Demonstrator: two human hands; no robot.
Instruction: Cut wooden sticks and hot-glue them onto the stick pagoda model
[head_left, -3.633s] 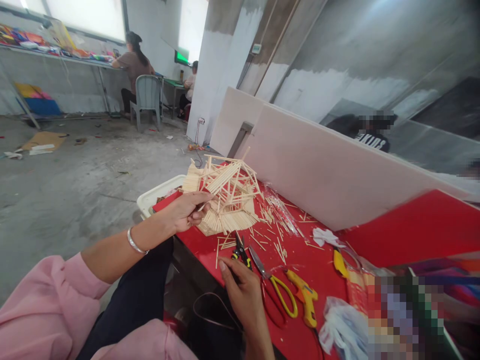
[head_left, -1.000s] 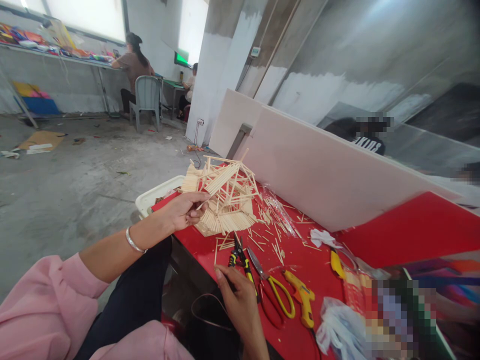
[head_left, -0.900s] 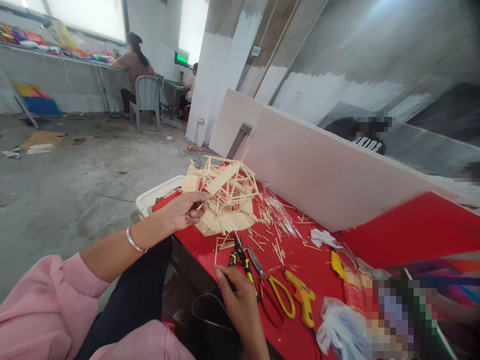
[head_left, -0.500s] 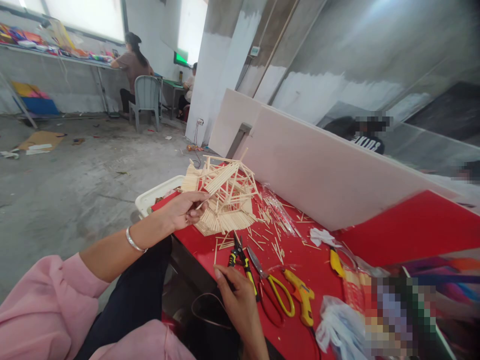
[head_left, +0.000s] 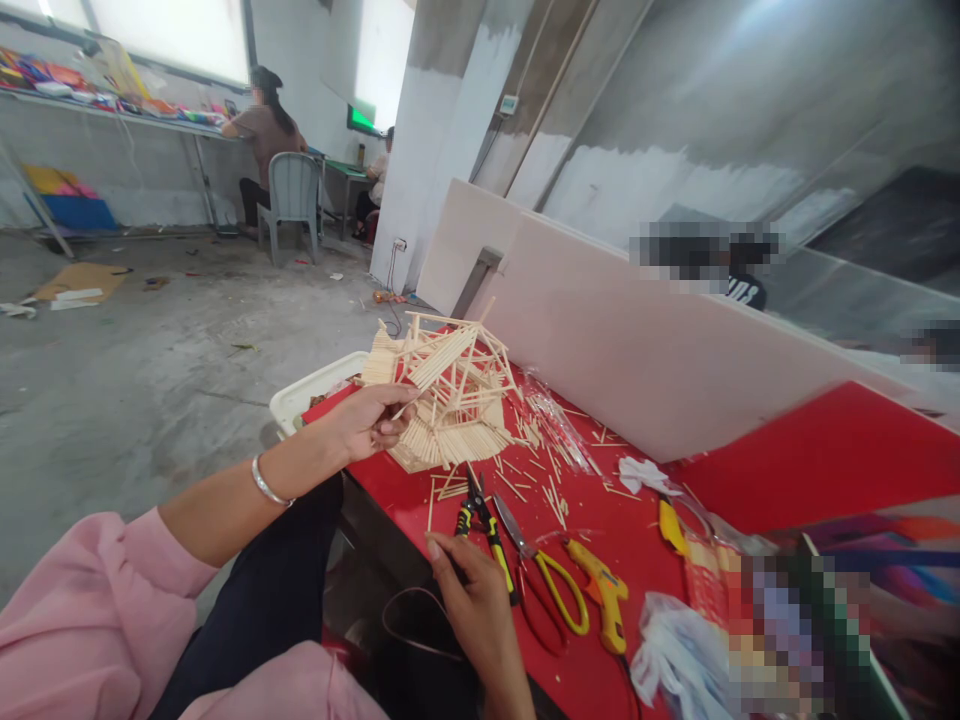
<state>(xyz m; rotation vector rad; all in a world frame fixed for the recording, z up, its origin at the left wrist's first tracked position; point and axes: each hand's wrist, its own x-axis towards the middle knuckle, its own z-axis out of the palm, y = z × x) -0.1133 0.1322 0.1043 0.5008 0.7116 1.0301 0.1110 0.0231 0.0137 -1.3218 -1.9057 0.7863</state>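
Note:
My left hand [head_left: 381, 412] is closed, its fingertips pinching the near corner of a flat panel of parallel wooden sticks [head_left: 444, 358]. This panel overlaps a house-like model of thin sticks [head_left: 469, 435]; whether it is joined to the model I cannot tell. Lower down, my right hand [head_left: 474, 585] pinches a single thin wooden stick [head_left: 430, 508], pointing upward between thumb and finger. Just beyond that hand lie black-and-yellow pliers [head_left: 480, 515]. Scissors with one red and one yellow handle [head_left: 541, 565] rest to their right, beside a yellow glue gun [head_left: 606, 592].
Loose cut sticks [head_left: 555, 500] and a clear plastic wrapper [head_left: 562, 425] lie on the red tabletop [head_left: 525, 640]. A white tray [head_left: 315, 385] sits at the left edge, a plastic bag [head_left: 679, 650] at front right. A pale board [head_left: 600, 320] stands behind. People sit in the background.

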